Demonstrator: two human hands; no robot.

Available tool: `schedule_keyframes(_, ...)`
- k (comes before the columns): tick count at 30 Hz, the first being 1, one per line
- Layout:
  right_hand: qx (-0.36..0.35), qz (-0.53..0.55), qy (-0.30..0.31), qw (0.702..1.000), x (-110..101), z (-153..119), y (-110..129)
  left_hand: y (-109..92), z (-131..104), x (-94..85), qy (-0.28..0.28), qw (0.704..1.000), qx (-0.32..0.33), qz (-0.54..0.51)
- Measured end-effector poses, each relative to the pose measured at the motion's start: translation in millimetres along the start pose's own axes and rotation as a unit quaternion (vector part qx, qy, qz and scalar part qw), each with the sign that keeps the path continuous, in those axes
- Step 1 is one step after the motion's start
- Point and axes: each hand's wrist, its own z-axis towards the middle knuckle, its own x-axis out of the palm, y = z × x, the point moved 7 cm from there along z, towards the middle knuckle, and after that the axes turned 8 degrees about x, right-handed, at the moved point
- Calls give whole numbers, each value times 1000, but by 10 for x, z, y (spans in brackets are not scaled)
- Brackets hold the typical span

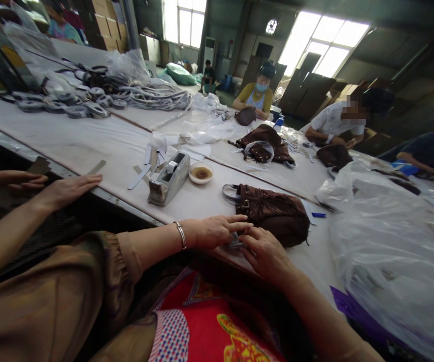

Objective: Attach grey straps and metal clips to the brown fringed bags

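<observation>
A dark brown gathered bag (277, 213) lies on its side at the table's front edge. One handle, a loop wrapped in pale, shiny film (230, 191), stands out from its top. My left hand (215, 232), with a silver bangle at the wrist, reaches to the bag's near side, fingers closed on a second film-wrapped handle (235, 240). My right hand (265, 251) meets it there, fingertips pinched on the same handle. The left thumb and much of that handle are hidden between the hands.
A grey tape dispenser (170, 179) and a small dish of brown liquid (201, 173) stand left of the bag. Clear plastic bags (390, 236) heap at right. A neighbour's hand (72, 190) rests on the table edge at left. More brown bags (264, 143) lie across, near co-workers.
</observation>
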Motion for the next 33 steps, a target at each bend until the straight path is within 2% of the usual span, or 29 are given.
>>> schedule_keyframes(4,24,-13,-17,999,131,27,119,-18,-6,25,-4,1000,21,21)
schedule_keyframes(7,72,-9,-42,996,201,34,105,-27,2,26,-4,999,30,32)
schedule_keyframes(14,114,47,-36,992,350,46,60,-29,16,5,-15,999,32,13)
schedule_keyframes(16,109,64,-42,991,361,55,47,-29,14,0,-19,999,29,10)
schedule_keyframes(19,58,77,-36,995,326,57,58,-37,6,1,-16,999,34,15)
schedule_keyframes(24,31,24,1,999,262,54,27,-41,-11,-2,-10,998,48,28)
schedule_keyframes(27,19,30,4,999,276,81,45,-18,-10,-6,-11,999,34,22)
schedule_keyframes(30,15,53,2,998,315,113,60,-11,-4,33,15,1000,1,20)
schedule_keyframes(33,13,57,-7,998,324,121,69,12,-31,77,25,996,-84,-2)
